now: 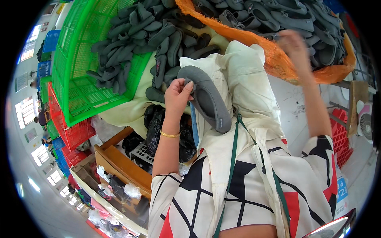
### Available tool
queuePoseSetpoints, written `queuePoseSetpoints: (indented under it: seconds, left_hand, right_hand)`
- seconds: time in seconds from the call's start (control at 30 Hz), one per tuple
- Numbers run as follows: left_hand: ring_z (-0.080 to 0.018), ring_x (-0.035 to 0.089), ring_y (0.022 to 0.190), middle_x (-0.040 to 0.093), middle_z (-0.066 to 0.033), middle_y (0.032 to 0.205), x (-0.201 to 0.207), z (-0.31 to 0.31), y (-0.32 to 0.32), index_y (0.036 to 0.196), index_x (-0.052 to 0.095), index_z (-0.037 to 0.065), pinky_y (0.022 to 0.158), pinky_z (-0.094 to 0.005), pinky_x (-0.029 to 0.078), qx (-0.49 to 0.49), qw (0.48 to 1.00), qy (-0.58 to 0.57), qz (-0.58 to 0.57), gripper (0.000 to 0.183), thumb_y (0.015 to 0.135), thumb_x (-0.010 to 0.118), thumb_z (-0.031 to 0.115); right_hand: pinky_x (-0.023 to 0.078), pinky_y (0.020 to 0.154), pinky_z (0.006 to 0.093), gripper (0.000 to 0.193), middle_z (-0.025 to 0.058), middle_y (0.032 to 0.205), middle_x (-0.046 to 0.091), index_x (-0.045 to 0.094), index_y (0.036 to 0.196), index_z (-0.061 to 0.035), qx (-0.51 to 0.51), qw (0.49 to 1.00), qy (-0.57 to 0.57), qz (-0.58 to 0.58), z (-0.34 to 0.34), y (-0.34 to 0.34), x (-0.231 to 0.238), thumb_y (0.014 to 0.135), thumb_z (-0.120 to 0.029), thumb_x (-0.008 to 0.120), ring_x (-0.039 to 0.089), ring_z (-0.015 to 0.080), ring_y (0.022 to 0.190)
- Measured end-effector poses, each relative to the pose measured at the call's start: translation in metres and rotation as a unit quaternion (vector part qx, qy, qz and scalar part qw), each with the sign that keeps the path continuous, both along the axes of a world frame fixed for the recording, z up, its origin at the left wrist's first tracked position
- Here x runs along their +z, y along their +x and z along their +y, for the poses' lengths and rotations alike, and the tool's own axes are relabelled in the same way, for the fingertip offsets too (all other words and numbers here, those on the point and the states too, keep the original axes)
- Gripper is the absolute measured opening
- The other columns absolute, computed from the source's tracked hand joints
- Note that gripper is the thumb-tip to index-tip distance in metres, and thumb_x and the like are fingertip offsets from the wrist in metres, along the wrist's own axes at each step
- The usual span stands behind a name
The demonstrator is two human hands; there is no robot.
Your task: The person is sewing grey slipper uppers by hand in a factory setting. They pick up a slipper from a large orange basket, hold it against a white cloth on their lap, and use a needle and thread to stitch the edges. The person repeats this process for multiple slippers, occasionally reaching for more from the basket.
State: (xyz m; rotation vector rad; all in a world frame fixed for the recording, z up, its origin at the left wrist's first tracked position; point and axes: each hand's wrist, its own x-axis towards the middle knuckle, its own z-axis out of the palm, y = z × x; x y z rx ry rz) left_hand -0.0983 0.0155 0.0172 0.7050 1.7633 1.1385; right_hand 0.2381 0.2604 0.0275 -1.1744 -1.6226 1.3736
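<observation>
My left hand pinches a grey slip-on shoe between thumb and fingers at the side of its upper. The shoe lies slantwise over my lap, on a cream apron, its opening facing up. My right hand is raised over the near rim of an orange sack and smeared by motion; its fingers cannot be read. Many similar grey shoes fill that sack.
A green mesh crate stands at the upper left, with a heap of grey shoes spilling from it. Red crates, black plastic bags and a wooden drawer unit are at the left. A fan stands far right.
</observation>
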Motion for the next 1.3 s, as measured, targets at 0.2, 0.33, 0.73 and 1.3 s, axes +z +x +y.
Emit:
queuePoseSetpoints:
  seconds: [0.2,0.33,0.73,1.3]
  left_hand:
    - [-0.0267,0.060,0.079,0.057,-0.0080,0.089,0.023,-0.001,0.021,0.108,0.064,0.008,0.063,-0.0348,0.051,-0.099,0.817,0.113,0.557,0.026,0.082,0.070,0.011]
    - [-0.0271,0.062,0.083,0.060,-0.0080,0.092,0.020,-0.011,0.025,0.102,0.066,0.006,0.067,-0.0368,0.053,-0.155,0.775,0.089,0.607,0.023,0.079,0.067,0.008]
    - [-0.0341,0.061,0.098,0.059,-0.0150,0.111,0.006,-0.013,0.032,0.122,0.055,0.004,0.078,-0.0415,0.053,-0.111,0.861,0.028,0.495,0.043,0.082,0.069,0.011]
    - [-0.0293,0.065,0.080,0.062,-0.0085,0.093,-0.008,0.003,0.014,0.114,0.057,0.009,0.063,-0.0379,0.055,-0.231,0.800,0.199,0.517,0.040,0.075,0.067,0.005]
  right_hand:
    - [0.052,0.077,0.0389,0.019,0.0101,0.095,0.060,0.063,0.105,-0.0048,0.376,0.865,0.279,-0.180,-0.089,-0.126,-0.025,0.087,-0.011,0.064,0.062,0.0287,0.091]
    - [0.053,0.072,0.0407,0.009,0.0093,0.090,0.063,0.064,0.091,-0.0051,0.375,0.809,0.353,-0.283,-0.085,-0.148,-0.027,0.087,-0.013,0.064,0.064,0.0299,0.088]
    - [0.046,0.072,0.0259,0.030,-0.0008,0.074,0.055,0.059,0.086,-0.0052,0.104,0.832,-0.389,0.382,-0.121,-0.216,0.010,0.104,-0.028,0.051,0.053,0.0108,0.071]
    - [0.036,0.063,0.0227,0.031,-0.0031,0.075,0.048,0.051,0.080,-0.0063,0.154,0.926,-0.194,0.285,-0.183,-0.142,0.052,0.105,-0.025,0.047,0.039,0.0069,0.067]
